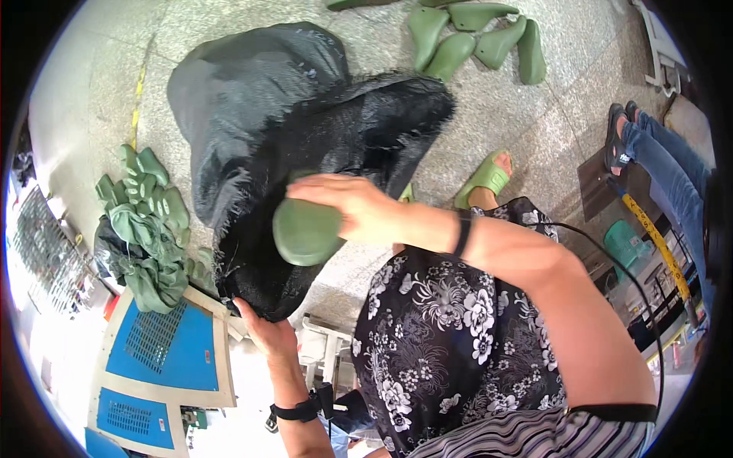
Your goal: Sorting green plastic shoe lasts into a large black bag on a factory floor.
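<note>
green shoe form: a smooth, rounded green shoe form (pixel 305 231) sits at the mouth of the black sack, its blunt end toward the camera, so it hangs right over the opening.
right hand: the right hand (pixel 359 208) lies over the top of the form, fingers curled around it and gripping, the wrist bent so the piece points down into the sack.
left hand: the left hand (pixel 263 330) pinches the near edge of the sack from below, fingers closed on the frayed rim, which looks meant to keep the mouth pulled wide.
black sack: a large black woven sack (pixel 305 130) lies slumped on the speckled floor (pixel 534 130), its far part bulging, its near edge lifted by the grip.
loose forms: more green forms (pixel 473 38) lie scattered on the floor beyond the sack's far edge, within reach of a bend.
pile at left: a heap of green pieces (pixel 145 229) rests just beside the sack's left edge, above a blue perforated panel (pixel 164 343).
other person: blue-trousered legs (pixel 664 168) stand at the floor's right edge, well apart from the sack.
own foot: a green sandal (pixel 485 179) is planted near the sack's right edge.
</note>
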The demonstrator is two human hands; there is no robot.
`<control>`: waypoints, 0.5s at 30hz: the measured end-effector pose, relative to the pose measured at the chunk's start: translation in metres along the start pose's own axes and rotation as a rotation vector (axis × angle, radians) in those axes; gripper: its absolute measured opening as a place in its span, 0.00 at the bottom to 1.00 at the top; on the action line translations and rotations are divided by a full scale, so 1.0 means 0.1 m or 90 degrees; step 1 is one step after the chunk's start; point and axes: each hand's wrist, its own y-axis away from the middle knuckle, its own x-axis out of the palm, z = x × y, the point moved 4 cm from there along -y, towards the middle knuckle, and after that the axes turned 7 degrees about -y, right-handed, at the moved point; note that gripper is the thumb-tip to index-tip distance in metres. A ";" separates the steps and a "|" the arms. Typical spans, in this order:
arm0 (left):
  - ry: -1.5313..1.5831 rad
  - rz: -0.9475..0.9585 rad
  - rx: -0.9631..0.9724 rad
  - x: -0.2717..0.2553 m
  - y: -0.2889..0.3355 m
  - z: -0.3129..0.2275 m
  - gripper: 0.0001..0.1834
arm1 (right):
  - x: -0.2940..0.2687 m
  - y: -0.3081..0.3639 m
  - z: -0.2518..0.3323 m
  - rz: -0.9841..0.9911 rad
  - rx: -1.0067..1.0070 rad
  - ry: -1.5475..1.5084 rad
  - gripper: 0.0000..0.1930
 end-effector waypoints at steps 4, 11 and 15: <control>0.188 0.041 -0.024 -0.15 -0.06 -0.15 0.31 | 0.57 -0.44 -0.68 0.259 0.141 0.287 0.19; 0.270 0.094 -0.006 -0.30 -0.17 -0.21 0.30 | 1.03 0.04 -0.84 0.433 0.404 0.335 0.18; 0.331 0.079 -0.051 -0.15 -0.26 -0.19 0.30 | 0.78 -0.20 -0.81 0.293 0.307 0.368 0.15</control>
